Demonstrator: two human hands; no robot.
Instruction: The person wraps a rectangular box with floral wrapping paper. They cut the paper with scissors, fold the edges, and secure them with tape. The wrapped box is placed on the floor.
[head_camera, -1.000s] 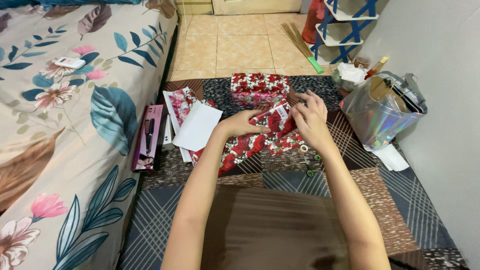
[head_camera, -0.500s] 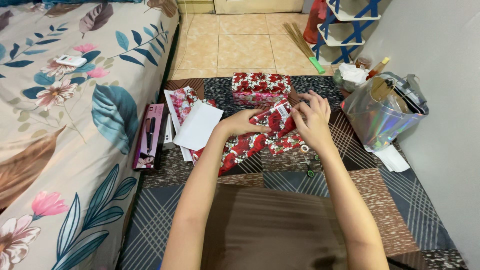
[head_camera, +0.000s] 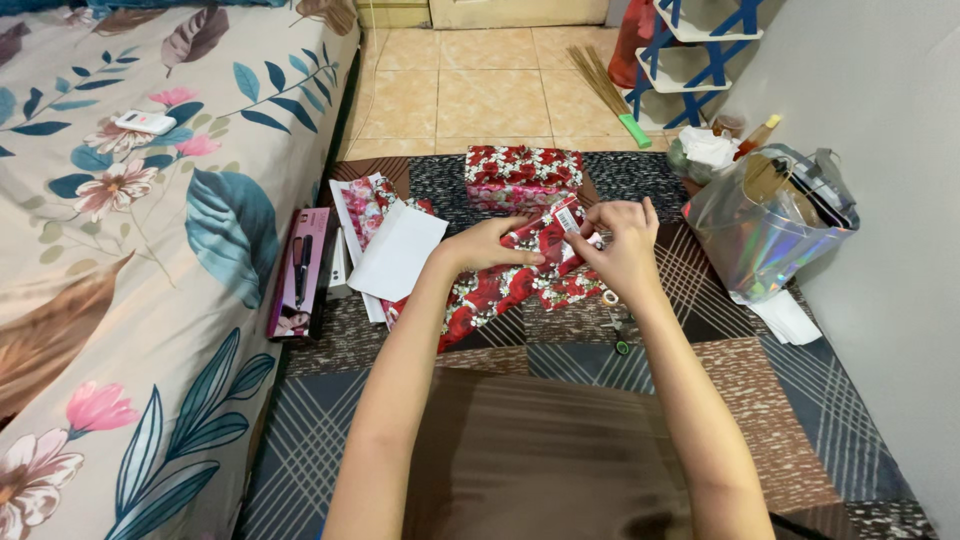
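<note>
A sheet of red floral wrapping paper (head_camera: 495, 292) lies on the patterned mat in front of me, folded around something I cannot see. My left hand (head_camera: 490, 245) presses down on its upper part. Over the paper's top right corner, my right hand (head_camera: 620, 245) pinches a folded flap with a white strip (head_camera: 567, 217) showing. A wrapped box in the same red floral paper (head_camera: 522, 175) stands just beyond both hands.
White and floral paper sheets (head_camera: 395, 250) lie left of the wrapping. A pink box (head_camera: 298, 272) leans by the floral-covered bed (head_camera: 120, 250). A shiny holographic bag (head_camera: 765, 225) stands at right near the wall. A tape roll (head_camera: 609, 297) and small items lie beside my right wrist.
My hands have stayed on the wrapping paper; my right hand's fingers shifted slightly on the top flap. Nothing else moved.
</note>
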